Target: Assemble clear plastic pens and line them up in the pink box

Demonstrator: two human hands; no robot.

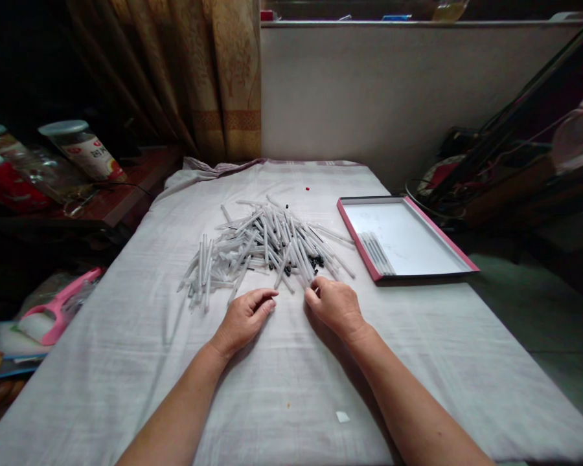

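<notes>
On the cloth point(262, 388), tubes point(265, 244) are lying crisscross; tugging one could be making others roll. The left hand point(250, 315) is curling, thumb and finger slightly apart. The right hand point(334, 305) is bending near black caps point(315, 261), maybe pinching, I can't tell; bumping could be scattering them. The box point(408, 233) is holding a few tubes.

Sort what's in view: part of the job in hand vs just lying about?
Likely in the job:
- pile of slim translucent tubes, just beyond left hand and right hand
- small black pieces among them
- pink-sided tray, several tubes inside

Likely just lying about:
- labelled jar
- pink-handled item
- white scrap
</notes>
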